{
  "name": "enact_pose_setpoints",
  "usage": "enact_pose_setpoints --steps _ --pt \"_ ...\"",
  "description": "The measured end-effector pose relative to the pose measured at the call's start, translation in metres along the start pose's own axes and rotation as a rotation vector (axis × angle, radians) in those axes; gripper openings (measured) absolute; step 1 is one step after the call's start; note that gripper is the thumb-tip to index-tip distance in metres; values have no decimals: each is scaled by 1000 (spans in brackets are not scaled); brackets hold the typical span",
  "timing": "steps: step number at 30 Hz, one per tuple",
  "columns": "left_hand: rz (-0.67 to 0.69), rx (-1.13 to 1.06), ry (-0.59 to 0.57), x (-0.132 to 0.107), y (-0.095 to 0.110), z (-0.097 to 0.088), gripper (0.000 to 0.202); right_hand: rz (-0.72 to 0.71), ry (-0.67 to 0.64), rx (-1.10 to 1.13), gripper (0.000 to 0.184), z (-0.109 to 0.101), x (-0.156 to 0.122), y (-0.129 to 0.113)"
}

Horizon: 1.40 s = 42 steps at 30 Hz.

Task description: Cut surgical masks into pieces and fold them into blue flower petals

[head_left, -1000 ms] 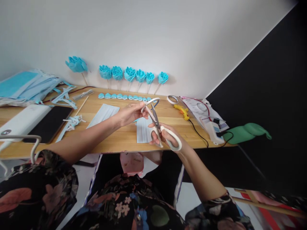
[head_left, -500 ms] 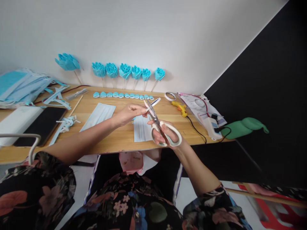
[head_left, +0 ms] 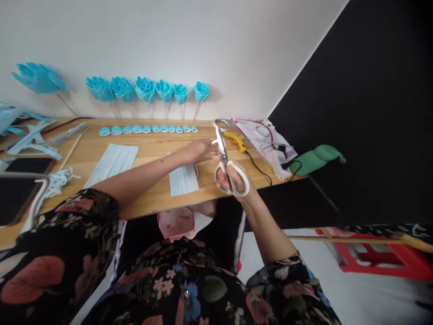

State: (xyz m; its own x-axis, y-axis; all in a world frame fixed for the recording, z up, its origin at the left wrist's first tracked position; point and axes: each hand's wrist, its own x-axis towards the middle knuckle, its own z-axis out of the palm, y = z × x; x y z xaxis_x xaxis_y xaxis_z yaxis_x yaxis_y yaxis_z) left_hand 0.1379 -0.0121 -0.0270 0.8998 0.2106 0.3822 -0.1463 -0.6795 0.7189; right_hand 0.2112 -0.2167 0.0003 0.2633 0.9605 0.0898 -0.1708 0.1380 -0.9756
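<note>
My right hand (head_left: pixel 237 177) is clamped on the handles of the scissors (head_left: pixel 224 155), raised above the desk (head_left: pixel 158 195), their blades toward the far side and looking nearly together. My left hand (head_left: pixel 202 151) pinches a small white strip (head_left: pixel 214 141) just left of the blades; whether it lies between them I cannot tell. For a clean snip, I'd pull the strip taut, square to the edges, fingertips back, and squeeze evenly.

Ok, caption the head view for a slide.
Right hand holds scissors close to the left hand, with blue flowers lined up by the wall.
</note>
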Motion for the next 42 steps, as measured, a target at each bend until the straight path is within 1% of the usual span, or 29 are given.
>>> enact_pose_setpoints --steps 1,3,5,6,8,10,13,16,18,20,21,22,24,26,27,29,30,31,33,35,36,38,40,42 --pt "-11 11 15 3 2 2 19 5 32 -9 49 -5 -1 1" --pt "-90 0 113 3 12 1 22 17 72 -30 47 -16 -3 5" --pt "-219 -90 231 -4 29 -4 29 31 98 -56 47 -27 -4 10" --pt "-292 -184 254 -8 37 -6 33 36 109 -73 47 -32 -4 12" --pt "-393 -386 239 -15 53 -6 37 43 130 -110 47 -35 -3 17" --pt "-427 -505 219 -19 63 -2 36 53 140 -145 47 -34 -1 19" --pt "-432 -572 249 -19 67 4 27 76 128 -195 50 -31 2 21" --pt "-456 -593 292 -20 65 3 20 83 124 -336 52 -38 9 19" --pt "-484 -569 309 -23 63 -2 19 55 183 -558 52 -49 17 16" --pt "-525 -526 323 -29 61 -9 21 17 313 -906 51 -61 27 10" --pt "-544 -502 330 -33 60 -12 23 15 340 -1108 53 -65 31 8" --pt "-562 -478 335 -37 59 -15 25 21 327 -1296 55 -67 35 5" --pt "-586 -447 346 -44 58 -21 28 37 199 -1592 54 -67 41 1" --pt "-592 -438 361 -50 58 -24 29 65 60 -1771 44 -61 44 -3" --pt "-593 -438 370 -52 58 -25 28 75 35 -1819 38 -57 46 -6" --pt "-589 -439 384 -56 59 -27 25 44 70 -1805 31 -48 51 -12" --pt "-583 -437 385 -57 59 -28 23 -7 93 -1724 30 -43 54 -15" --pt "-576 -434 384 -59 60 -29 21 -69 98 -1593 29 -38 58 -17" --pt "-549 -431 379 -62 59 -30 20 -166 25 -1226 31 -24 68 -19" --pt "-518 -432 380 -64 58 -32 20 -177 -49 -889 35 -8 77 -16" --pt "-506 -431 385 -65 57 -33 20 -177 -51 -784 35 0 82 -13" --pt "-487 -427 407 -69 54 -35 21 -198 -24 -695 30 17 88 -7" --pt "-471 -429 430 -74 51 -41 21 -247 22 -693 26 31 93 -3" --pt "-479 -455 464 -80 48 -51 21 -301 82 -710 24 40 99 -1"
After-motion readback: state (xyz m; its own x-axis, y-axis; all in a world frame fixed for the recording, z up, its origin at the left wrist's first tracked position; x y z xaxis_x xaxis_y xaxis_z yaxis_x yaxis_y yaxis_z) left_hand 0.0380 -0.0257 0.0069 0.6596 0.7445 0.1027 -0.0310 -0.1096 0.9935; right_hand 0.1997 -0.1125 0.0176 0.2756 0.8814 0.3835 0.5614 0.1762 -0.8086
